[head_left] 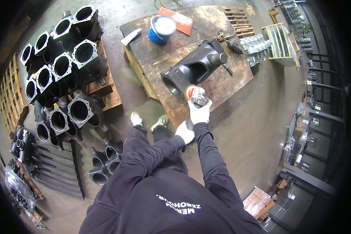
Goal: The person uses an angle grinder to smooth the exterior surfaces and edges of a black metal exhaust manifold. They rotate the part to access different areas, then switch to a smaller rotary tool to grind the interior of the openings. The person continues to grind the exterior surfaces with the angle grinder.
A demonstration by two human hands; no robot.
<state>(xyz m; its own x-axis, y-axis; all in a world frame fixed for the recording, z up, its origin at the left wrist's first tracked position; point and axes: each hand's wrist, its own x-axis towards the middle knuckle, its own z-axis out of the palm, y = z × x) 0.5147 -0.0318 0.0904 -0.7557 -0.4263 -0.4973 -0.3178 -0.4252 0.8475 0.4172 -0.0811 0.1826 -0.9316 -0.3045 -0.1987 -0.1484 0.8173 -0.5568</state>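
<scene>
Both my white-gloved hands grip an angle grinder [199, 96] with a silver head and a round disc with a red centre. My right hand [200, 112] is wrapped round it just behind the head. Farther back, my left hand [185, 133] closes on the dark body. The disc is at the near end of a black metal casting [193, 66], right by its flanged round opening; I cannot tell whether they touch. The casting lies on its side on a worn wooden tabletop [228, 84], with a large side opening and a bare metal stub at its far end.
A blue can [162, 30], a red plate [179, 19] and a white tube [131, 36] lie toward the table's far left. Another power tool [234, 46] sits at the far right. Several black castings [62, 66] stack on pallets at left. Smaller castings [100, 173] stand near my legs.
</scene>
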